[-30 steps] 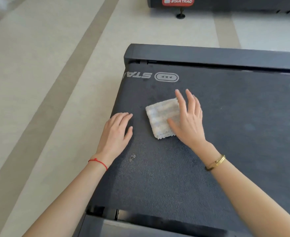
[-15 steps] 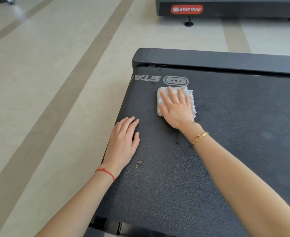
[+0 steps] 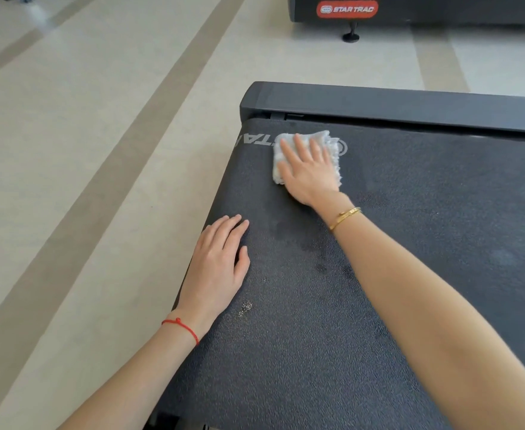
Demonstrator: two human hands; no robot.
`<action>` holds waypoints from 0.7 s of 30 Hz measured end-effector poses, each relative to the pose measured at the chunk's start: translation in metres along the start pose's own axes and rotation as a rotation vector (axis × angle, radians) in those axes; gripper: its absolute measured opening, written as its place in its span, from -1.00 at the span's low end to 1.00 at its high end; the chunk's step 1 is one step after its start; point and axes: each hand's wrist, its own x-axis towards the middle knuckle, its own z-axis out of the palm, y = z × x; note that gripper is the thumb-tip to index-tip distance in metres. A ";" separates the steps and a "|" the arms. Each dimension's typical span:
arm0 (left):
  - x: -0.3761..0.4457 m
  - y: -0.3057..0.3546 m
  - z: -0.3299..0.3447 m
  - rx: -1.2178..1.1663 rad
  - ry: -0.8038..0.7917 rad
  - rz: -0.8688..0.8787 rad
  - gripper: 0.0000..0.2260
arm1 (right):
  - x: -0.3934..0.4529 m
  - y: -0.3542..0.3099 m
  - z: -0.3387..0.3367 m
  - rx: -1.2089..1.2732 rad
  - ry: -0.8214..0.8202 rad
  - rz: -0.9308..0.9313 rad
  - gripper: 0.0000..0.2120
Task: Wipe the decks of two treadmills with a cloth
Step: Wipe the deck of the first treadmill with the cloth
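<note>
My right hand [image 3: 309, 172] lies flat, fingers straight and spread, pressing the white cloth [image 3: 329, 144] onto the treadmill deck [image 3: 410, 243] near its far left corner, on top of the printed white logo [image 3: 256, 141]. No grip closed on the cloth, just palm and fingers on top. My left hand [image 3: 219, 262] rests flat and relaxed on the deck's left edge, holding nothing. Gold bangle [image 3: 344, 217] on right wrist, red string [image 3: 182, 327] on left. Small pale speck patch [image 3: 245, 307] beside left wrist. Second treadmill [image 3: 441, 9] with red label [image 3: 347, 9] on the floor [image 3: 84, 150] beyond the deck's far end
</note>
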 end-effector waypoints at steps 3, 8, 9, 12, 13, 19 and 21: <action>0.000 -0.001 0.001 -0.004 -0.002 0.000 -0.63 | -0.017 -0.026 0.012 -0.018 -0.028 -0.252 -0.47; 0.000 -0.003 0.002 -0.013 -0.004 -0.001 -0.63 | 0.012 0.022 0.001 -0.067 -0.013 -0.215 -0.48; 0.000 -0.002 0.003 -0.008 -0.005 -0.005 -0.63 | 0.029 0.030 -0.004 -0.075 -0.020 -0.125 -0.48; 0.000 -0.001 0.004 0.003 -0.005 -0.009 -0.63 | 0.065 0.021 -0.009 -0.024 -0.036 0.056 -0.48; 0.001 0.000 0.004 0.003 -0.002 -0.007 -0.63 | 0.070 0.010 -0.007 -0.006 -0.026 0.053 -0.48; 0.000 0.000 0.005 0.004 0.013 0.002 -0.63 | 0.026 -0.029 0.010 -0.010 -0.010 -0.390 -0.47; -0.001 -0.001 0.005 0.002 0.010 0.000 -0.63 | 0.017 -0.014 0.010 -0.019 -0.012 -0.457 -0.45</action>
